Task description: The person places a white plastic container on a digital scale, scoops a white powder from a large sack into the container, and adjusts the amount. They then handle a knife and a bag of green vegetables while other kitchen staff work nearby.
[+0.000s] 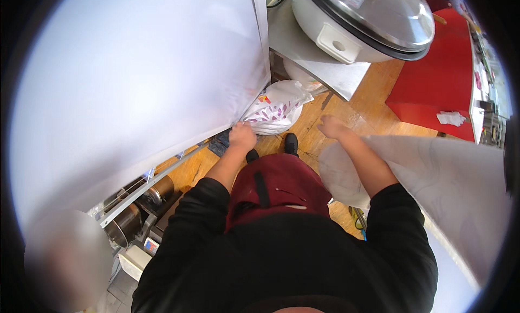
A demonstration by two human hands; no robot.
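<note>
My left hand (242, 136) is closed into a fist at the lower corner of a large white panel (142, 69). It is right beside a white plastic sack (280, 109) with purple and red print, which lies on the wooden floor (325, 103). Whether the fingers grip the panel's edge or the sack is hidden. Out over the floor to the right, my right hand (334, 127) hangs with loosely bent fingers and nothing in it. A pale, plastic-like sheet (443, 179) spreads beside and below my right forearm.
Ahead, a large white cooker (345, 32) with a glass lid stands on a metal table (337, 75). A red counter (430, 73) with white gloves (451, 118) is at right. Metal pots (156, 191) sit below a metal rail (162, 174). A blurred rounded shape (69, 260) is at lower left.
</note>
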